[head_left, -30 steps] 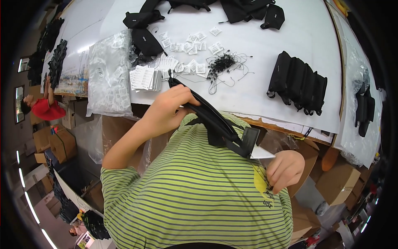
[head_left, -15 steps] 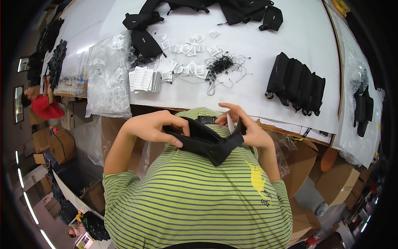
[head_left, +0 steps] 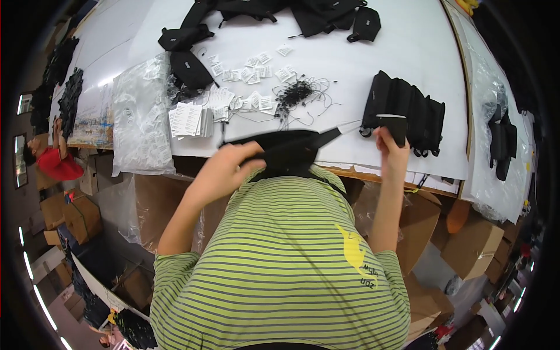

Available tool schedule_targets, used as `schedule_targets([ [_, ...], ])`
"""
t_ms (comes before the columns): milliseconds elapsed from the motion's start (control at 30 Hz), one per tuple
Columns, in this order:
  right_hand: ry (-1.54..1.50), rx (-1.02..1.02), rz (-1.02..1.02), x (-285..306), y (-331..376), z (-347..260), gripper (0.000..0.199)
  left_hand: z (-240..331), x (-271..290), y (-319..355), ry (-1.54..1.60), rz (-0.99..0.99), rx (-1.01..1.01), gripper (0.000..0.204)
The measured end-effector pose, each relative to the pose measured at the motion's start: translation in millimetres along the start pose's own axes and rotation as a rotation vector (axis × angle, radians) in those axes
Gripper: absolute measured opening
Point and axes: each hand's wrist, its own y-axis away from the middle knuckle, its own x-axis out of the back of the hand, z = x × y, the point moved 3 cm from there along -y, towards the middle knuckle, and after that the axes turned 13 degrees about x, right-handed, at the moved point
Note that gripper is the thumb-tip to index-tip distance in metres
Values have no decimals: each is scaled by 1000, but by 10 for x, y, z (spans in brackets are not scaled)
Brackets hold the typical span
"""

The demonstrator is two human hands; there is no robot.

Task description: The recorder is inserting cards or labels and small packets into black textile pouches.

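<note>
Just in front of my body, at the table's near edge, a black fabric waist bag [head_left: 286, 149] is spread sideways. My left hand [head_left: 229, 166] grips its near left part, fingers bent over the fabric. Off to the right, my right hand [head_left: 394, 146] is raised and pinches a dark hang tag [head_left: 394, 128] with a pale upper edge. Thin cord lines [head_left: 350, 125] stretch between the bag's right end and this tag. The tag overlaps a row of folded black bags [head_left: 417, 108] behind it.
On the white table [head_left: 350, 70] lie a tangle of black tag cords [head_left: 294, 93], small white packets [head_left: 254, 74], a stack of printed cards [head_left: 189, 119] and a clear plastic bag [head_left: 140, 116]. More black bags [head_left: 326, 17] lie at the back. Cardboard boxes [head_left: 472, 245] stand below; a person in red [head_left: 61, 160] is far left.
My right hand has moved right and up, away from the bag, with the tag and its cord drawn out. The bag has shifted up toward the table, its opening turned from view.
</note>
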Motion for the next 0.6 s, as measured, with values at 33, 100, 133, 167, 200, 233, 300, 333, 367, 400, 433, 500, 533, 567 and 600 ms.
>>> schedule_targets([
  [33, -348, -48, 122, 35, -25, 161, 10, 76, -90, 28, 188, -171, 58, 20],
  [100, -821, -284, 321, -54, -34, 382, 18, 254, -88, 15, 75, -409, 178, 21],
  [133, -752, -349, 396, -203, -4, 400, 22, 210, -100, -2, 87, -390, 99, 20],
  [167, -681, -414, 472, -400, 37, 350, 26, 203, -105, -26, 89, -396, 93, 20],
  [200, -655, -494, 422, -620, 90, 189, 33, 197, -105, -31, 77, -421, 86, 20],
  [233, -658, -493, 428, -604, 109, 241, 33, 207, -96, -41, 62, -450, 76, 19],
  [300, -512, -279, 154, -603, 91, 334, 37, 252, -88, -66, 20, -462, 57, 20],
  [333, -406, -255, 303, -678, 80, 289, 40, 262, -92, -82, 17, -468, 51, 20],
  [367, -408, -255, 304, -685, 62, 306, 40, 271, -91, -96, 15, -474, 44, 20],
  [400, -340, -169, 287, -682, 35, 306, 40, 282, -80, -108, 12, -474, 44, 20],
  [433, -270, -84, 266, -684, 7, 293, 40, 290, -77, -112, 3, -482, 67, 20],
  [500, -271, -22, 300, -676, -35, 229, 37, 280, -75, -134, -5, -490, 90, 20],
  [533, -108, 23, 191, -682, -63, 129, 35, 263, -54, -172, -39, -398, 44, 18],
  [567, 52, 69, 81, -702, -76, 19, 33, 237, -32, -204, -75, -307, -1, 17],
  [600, 206, 124, -72, -748, -76, -91, 26, 165, -69, -257, -108, -223, -100, 16],
])
